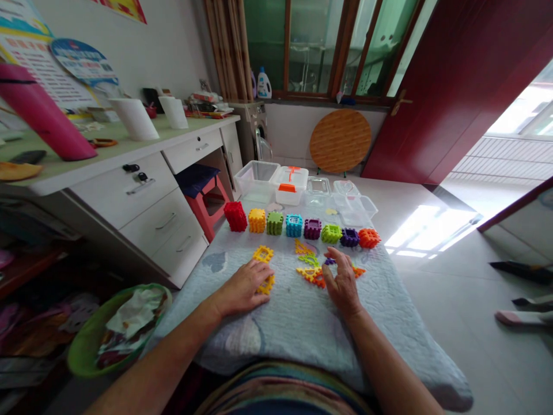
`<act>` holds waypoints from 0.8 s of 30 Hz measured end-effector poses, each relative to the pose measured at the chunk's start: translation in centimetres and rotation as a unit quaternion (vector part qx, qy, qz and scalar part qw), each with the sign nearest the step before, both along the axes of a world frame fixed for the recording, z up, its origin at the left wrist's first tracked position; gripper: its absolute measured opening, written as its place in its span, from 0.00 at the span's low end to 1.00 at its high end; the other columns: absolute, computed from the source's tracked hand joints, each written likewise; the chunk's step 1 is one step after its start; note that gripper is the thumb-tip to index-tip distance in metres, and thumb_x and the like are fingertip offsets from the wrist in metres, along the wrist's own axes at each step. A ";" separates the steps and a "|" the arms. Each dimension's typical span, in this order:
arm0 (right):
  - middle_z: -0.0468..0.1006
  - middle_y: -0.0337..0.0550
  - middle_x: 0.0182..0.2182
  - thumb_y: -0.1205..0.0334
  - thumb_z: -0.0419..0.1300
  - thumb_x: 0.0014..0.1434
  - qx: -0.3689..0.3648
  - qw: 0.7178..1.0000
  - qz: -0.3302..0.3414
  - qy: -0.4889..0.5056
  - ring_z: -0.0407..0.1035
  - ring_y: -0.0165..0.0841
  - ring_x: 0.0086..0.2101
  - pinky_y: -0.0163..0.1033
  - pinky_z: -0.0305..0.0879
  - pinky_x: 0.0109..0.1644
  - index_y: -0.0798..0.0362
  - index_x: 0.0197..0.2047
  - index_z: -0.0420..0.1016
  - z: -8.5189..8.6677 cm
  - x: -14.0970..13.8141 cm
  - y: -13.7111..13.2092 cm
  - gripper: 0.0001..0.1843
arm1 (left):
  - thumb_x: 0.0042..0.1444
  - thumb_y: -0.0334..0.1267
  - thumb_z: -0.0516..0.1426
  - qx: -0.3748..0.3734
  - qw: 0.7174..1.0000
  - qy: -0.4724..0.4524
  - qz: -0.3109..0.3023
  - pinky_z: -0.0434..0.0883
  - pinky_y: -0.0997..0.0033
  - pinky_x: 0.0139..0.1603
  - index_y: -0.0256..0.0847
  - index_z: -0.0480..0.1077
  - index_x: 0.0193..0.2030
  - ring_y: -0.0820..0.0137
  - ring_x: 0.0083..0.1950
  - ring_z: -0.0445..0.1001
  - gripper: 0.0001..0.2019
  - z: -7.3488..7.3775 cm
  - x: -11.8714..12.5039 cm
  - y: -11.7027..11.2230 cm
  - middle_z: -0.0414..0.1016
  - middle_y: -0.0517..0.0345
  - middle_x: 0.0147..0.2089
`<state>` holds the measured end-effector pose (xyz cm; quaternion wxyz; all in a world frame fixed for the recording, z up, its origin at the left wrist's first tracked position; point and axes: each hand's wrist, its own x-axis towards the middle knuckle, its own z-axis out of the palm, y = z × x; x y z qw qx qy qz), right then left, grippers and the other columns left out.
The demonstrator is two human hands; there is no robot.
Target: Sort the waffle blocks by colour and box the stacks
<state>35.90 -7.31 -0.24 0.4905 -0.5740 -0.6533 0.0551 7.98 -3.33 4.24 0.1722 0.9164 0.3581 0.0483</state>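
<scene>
My left hand (244,285) lies on a quilted cloth (285,323) with its fingers closed round a partly built yellow cube of toothed plastic panels (264,268). My right hand (341,279) hovers with fingers spread over a loose pile of flat toothed panels (313,268), yellow, green, orange and purple. Beyond both hands stands a row of several finished cubes, from a red cube (235,216) on the left, past a blue cube (294,225), to an orange cube (368,237) on the right.
Clear plastic boxes (257,178) and a white box with an orange clasp (290,185) stand behind the cubes. A white desk with drawers (142,196) and a red stool (203,199) are to the left. A green basin (116,328) sits on the floor.
</scene>
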 end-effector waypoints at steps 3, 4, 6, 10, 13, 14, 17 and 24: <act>0.74 0.46 0.44 0.62 0.55 0.60 -0.006 1.000 0.003 -0.002 0.65 0.41 0.47 0.53 0.63 0.54 0.50 0.56 0.64 -0.1 0.0 0.1 0.20 | 0.51 0.38 0.63 -0.034 0.999 0.005 -0.018 0.62 0.60 0.62 0.42 0.68 0.54 0.59 0.57 0.65 0.22 0.8 -0.5 0.4 0.70 0.51 0.55; 0.74 0.46 0.43 0.62 0.55 0.60 -0.007 1.000 0.003 -0.003 0.65 0.41 0.47 0.53 0.63 0.54 0.50 0.56 0.64 -0.1 0.0 0.1 0.20 | 0.51 0.36 0.62 -0.042 0.999 0.005 -0.024 0.62 0.61 0.62 0.42 0.68 0.53 0.60 0.57 0.65 0.22 1.0 -0.6 0.6 0.70 0.52 0.54; 0.74 0.46 0.43 0.62 0.55 0.59 -0.009 1.000 0.003 -0.005 0.66 0.41 0.47 0.53 0.63 0.54 0.50 0.56 0.65 -0.2 0.0 0.1 0.20 | 0.51 0.34 0.61 -0.053 0.998 0.011 -0.038 0.62 0.62 0.61 0.42 0.68 0.53 0.61 0.56 0.66 0.21 1.3 -0.5 0.8 0.70 0.52 0.53; 0.74 0.46 0.43 0.61 0.55 0.60 -0.014 1.000 0.006 -0.007 0.65 0.41 0.47 0.53 0.63 0.54 0.50 0.56 0.65 -0.2 0.1 0.2 0.20 | 0.49 0.33 0.61 -0.048 0.995 0.048 -0.070 0.66 0.63 0.56 0.42 0.70 0.48 0.61 0.51 0.68 0.17 1.6 0.0 1.1 0.71 0.53 0.48; 0.74 0.46 0.43 0.61 0.54 0.60 -0.013 1.000 0.009 -0.008 0.65 0.42 0.47 0.54 0.62 0.54 0.49 0.56 0.64 -0.2 0.1 0.1 0.19 | 0.47 0.34 0.62 -0.024 0.994 0.058 -0.092 0.67 0.63 0.54 0.41 0.70 0.47 0.60 0.49 0.69 0.18 2.2 0.1 1.7 0.71 0.52 0.47; 0.74 0.46 0.43 0.61 0.54 0.61 -0.014 1.000 0.010 -0.009 0.65 0.42 0.47 0.54 0.62 0.54 0.49 0.56 0.64 -0.2 0.1 0.1 0.19 | 0.46 0.34 0.62 -0.009 0.994 0.054 -0.094 0.67 0.63 0.54 0.41 0.70 0.48 0.60 0.50 0.69 0.19 2.5 0.0 2.2 0.71 0.52 0.47; 0.73 0.46 0.43 0.61 0.55 0.61 -0.018 1.000 0.014 -0.011 0.65 0.42 0.47 0.53 0.61 0.55 0.50 0.56 0.64 -0.2 0.1 0.2 0.19 | 0.46 0.33 0.61 0.045 0.995 0.043 -0.083 0.66 0.62 0.54 0.41 0.69 0.51 0.60 0.51 0.69 0.22 3.4 -0.3 4.4 0.70 0.51 0.49; 0.74 0.46 0.43 0.61 0.55 0.60 -0.028 0.999 0.014 -0.015 0.65 0.41 0.47 0.52 0.62 0.54 0.50 0.55 0.64 -0.2 0.0 0.1 0.19 | 0.47 0.37 0.63 0.035 0.992 0.097 -0.077 0.66 0.65 0.54 0.41 0.70 0.49 0.62 0.50 0.70 0.20 3.2 0.4 9.4 0.71 0.52 0.50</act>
